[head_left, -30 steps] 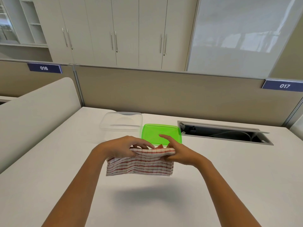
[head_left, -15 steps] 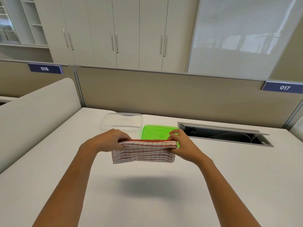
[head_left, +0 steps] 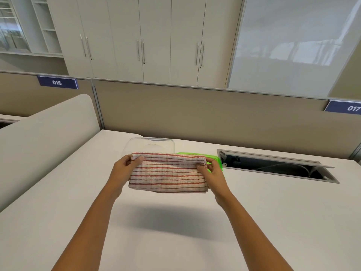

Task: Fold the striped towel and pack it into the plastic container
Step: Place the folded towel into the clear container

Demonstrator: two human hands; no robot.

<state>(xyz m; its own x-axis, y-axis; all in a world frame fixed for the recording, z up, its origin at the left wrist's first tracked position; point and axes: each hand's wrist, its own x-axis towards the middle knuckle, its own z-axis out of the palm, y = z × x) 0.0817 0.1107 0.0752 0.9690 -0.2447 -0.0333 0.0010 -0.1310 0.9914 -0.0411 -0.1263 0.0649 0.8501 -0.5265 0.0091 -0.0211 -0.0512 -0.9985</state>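
striped towel (head_left: 168, 173), folded into a flat rectangle with red stripes running left to right, is held in the air above the white desk (head_left: 273, 212); its shadow lies on the desk nearer the camera. left hand (head_left: 125, 171) is clamped on the towel's left end, thumb on top at the far corner. right hand (head_left: 214, 173) is clamped on the right end, fingers pinching the far corner. hands are apart, one at each end.

clear plastic container (head_left: 150, 145) sits on the desk just beyond the towel, near side hidden by it. green lid (head_left: 197, 154) lies right of the container, mostly hidden behind the towel and right hand. open cable hatch (head_left: 273, 167) sits in the desk farther right. beige partition (head_left: 195, 114) stands at the far edge, with labels 016 (head_left: 57, 82) and 017 (head_left: 349, 108).
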